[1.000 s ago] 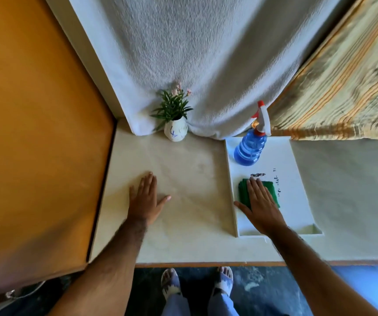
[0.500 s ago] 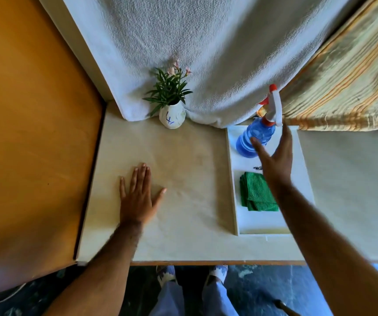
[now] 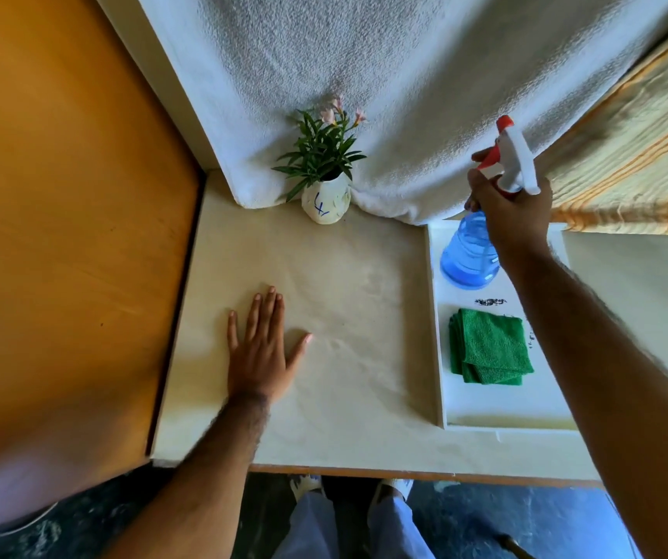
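Observation:
A blue spray bottle (image 3: pixel 470 258) with a white and red trigger head stands at the far end of a white tray (image 3: pixel 501 413). My right hand (image 3: pixel 511 213) grips its neck, one finger reaching the red trigger. A folded green cloth (image 3: pixel 489 346) lies in the tray nearer to me, untouched. My left hand (image 3: pixel 261 349) rests flat on the pale countertop (image 3: pixel 348 300), fingers straight and thumb spread.
A small white vase with a green plant and pink flowers (image 3: pixel 326 171) stands at the back against a hanging white towel (image 3: pixel 364 74). An orange wooden panel (image 3: pixel 62 236) borders the left. A striped fabric (image 3: pixel 638 155) hangs at the right. My feet show below the counter edge.
My right hand left the green cloth, reached back to the spray bottle and closed round its neck. My left hand stayed flat on the counter.

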Motion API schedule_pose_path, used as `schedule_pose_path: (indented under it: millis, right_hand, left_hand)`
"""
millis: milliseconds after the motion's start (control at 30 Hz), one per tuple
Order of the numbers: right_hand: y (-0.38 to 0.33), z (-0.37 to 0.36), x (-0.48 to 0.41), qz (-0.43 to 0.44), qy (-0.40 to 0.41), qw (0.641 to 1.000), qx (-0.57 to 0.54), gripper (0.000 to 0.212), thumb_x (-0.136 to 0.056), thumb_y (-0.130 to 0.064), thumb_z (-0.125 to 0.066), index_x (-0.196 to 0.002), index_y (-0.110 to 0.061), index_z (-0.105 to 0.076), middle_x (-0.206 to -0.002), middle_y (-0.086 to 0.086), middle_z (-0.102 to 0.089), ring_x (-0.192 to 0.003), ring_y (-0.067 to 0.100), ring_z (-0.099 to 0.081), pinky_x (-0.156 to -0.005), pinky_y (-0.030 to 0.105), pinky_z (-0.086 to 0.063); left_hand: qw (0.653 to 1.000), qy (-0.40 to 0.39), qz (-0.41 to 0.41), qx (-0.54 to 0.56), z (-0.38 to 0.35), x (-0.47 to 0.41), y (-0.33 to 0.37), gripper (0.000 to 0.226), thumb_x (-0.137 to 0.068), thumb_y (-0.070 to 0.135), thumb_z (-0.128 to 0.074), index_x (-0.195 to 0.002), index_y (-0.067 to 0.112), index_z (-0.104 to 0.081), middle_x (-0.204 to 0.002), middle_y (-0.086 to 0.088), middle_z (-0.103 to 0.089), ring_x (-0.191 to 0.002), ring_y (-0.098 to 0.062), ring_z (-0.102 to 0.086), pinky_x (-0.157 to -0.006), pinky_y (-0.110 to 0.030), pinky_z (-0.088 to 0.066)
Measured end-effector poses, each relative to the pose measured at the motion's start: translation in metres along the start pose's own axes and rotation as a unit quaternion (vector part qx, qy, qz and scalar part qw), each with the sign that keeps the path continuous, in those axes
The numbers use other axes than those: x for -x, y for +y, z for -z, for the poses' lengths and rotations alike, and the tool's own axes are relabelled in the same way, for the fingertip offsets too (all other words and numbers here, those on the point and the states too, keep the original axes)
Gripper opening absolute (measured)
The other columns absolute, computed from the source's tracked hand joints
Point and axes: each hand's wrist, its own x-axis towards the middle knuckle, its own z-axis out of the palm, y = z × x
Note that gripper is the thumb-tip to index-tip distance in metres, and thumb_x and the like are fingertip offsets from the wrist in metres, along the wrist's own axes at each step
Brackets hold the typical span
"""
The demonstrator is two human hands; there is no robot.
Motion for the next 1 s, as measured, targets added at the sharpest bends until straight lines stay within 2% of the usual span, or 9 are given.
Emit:
schedule_pose_path:
  millis: [67,133,200,300,433,533,633,800,1000]
  right_hand:
    - [-0.014,-0.014,0.011,-0.004,-0.013,1.0,-0.021,0.016,-0.091,-0.008,-0.073,-0.107,-0.007,-0.074,-0.073,-0.01,-0.071,-0.05,0.008,-0.063,-0.058,0.022,-0.054]
    - [-0.026,-0.036,0.029,-0.007,-0.048,0.998,-0.042,0.018,-0.09,-0.005,-0.075,-0.1,-0.02,-0.076,-0.072,-0.013,-0.072,-0.049,0.004,-0.061,-0.055,0.019,-0.054]
    - [-0.031,-0.061,0.054,-0.035,-0.082,0.995,-0.051,0.03,-0.091,-0.002,-0.076,-0.094,-0.032,-0.074,-0.075,-0.009,-0.073,-0.049,0.008,-0.062,-0.054,0.024,-0.057]
    - [-0.023,-0.093,0.083,-0.089,-0.105,0.99,-0.023,0.026,-0.089,-0.012,-0.078,-0.083,-0.036,-0.071,-0.067,0.001,-0.07,-0.049,0.015,-0.066,-0.063,0.037,-0.06]
    - [-0.015,-0.118,0.096,-0.108,-0.126,0.986,0.03,0.02,-0.084,-0.031,-0.08,-0.08,-0.044,-0.066,-0.06,-0.013,-0.067,-0.063,0.012,-0.071,-0.07,0.031,-0.058]
    - [-0.01,-0.123,0.103,-0.093,-0.17,0.979,0.054,0.021,-0.081,-0.031,-0.082,-0.097,-0.037,-0.07,-0.065,-0.016,-0.066,-0.065,0.003,-0.062,-0.069,0.017,-0.051]
    - [-0.011,-0.125,0.104,-0.116,-0.212,0.967,0.074,0.031,-0.08,-0.028,-0.078,-0.109,-0.035,-0.07,-0.074,-0.009,-0.072,-0.078,0.014,-0.073,-0.079,0.029,-0.057]
    - [-0.012,-0.14,0.091,-0.192,-0.214,0.947,0.144,0.023,-0.077,-0.026,-0.07,-0.1,-0.029,-0.073,-0.057,-0.005,-0.073,-0.056,0.003,-0.073,-0.065,0.027,-0.054]
    - [-0.01,-0.151,0.086,-0.231,-0.205,0.928,0.208,0.017,-0.074,-0.026,-0.064,-0.084,-0.016,-0.072,-0.07,0.006,-0.078,-0.077,0.028,-0.076,-0.081,0.044,-0.064]
  left_hand:
    - [1.0,-0.004,-0.001,-0.001,0.002,0.001,0.001,0.089,-0.098,0.074,-0.015,-0.166,0.017,-0.012,-0.176,-0.002,-0.015,-0.162,-0.022,-0.017,-0.131,-0.06,-0.013]
    - [1.0,-0.006,0.0,-0.003,0.004,0.001,0.001,0.089,-0.098,0.073,-0.019,-0.166,0.017,-0.012,-0.176,-0.003,-0.015,-0.162,-0.022,-0.016,-0.131,-0.06,-0.013]
    - [1.0,-0.005,0.003,-0.004,0.005,0.001,0.003,0.089,-0.098,0.072,-0.023,-0.166,0.016,-0.016,-0.175,-0.003,-0.018,-0.161,-0.023,-0.019,-0.13,-0.061,-0.015]
    - [1.0,0.018,0.003,0.003,0.005,0.002,0.005,0.085,-0.098,0.068,-0.034,-0.164,0.014,-0.026,-0.172,-0.004,-0.027,-0.159,-0.024,-0.028,-0.128,-0.062,-0.022]
    - [1.0,0.022,0.002,0.002,0.005,0.0,0.002,0.085,-0.098,0.068,-0.035,-0.164,0.015,-0.026,-0.172,-0.004,-0.027,-0.159,-0.024,-0.029,-0.128,-0.062,-0.022]
    - [1.0,0.019,0.003,0.006,0.005,0.0,0.002,0.084,-0.098,0.068,-0.036,-0.163,0.015,-0.028,-0.172,-0.004,-0.027,-0.158,-0.024,-0.029,-0.128,-0.062,-0.023]
    - [1.0,0.016,0.0,0.006,0.004,0.0,0.001,0.085,-0.098,0.07,-0.033,-0.164,0.016,-0.027,-0.173,-0.004,-0.026,-0.159,-0.024,-0.027,-0.128,-0.062,-0.022]
    - [1.0,0.02,0.002,0.004,0.004,0.0,0.001,0.083,-0.099,0.069,-0.032,-0.163,0.015,-0.028,-0.173,-0.003,-0.027,-0.159,-0.024,-0.029,-0.128,-0.062,-0.023]
    - [1.0,0.013,0.002,-0.001,0.005,-0.002,0.001,0.085,-0.1,0.071,-0.019,-0.164,0.015,-0.026,-0.173,-0.003,-0.026,-0.159,-0.024,-0.027,-0.128,-0.062,-0.022]
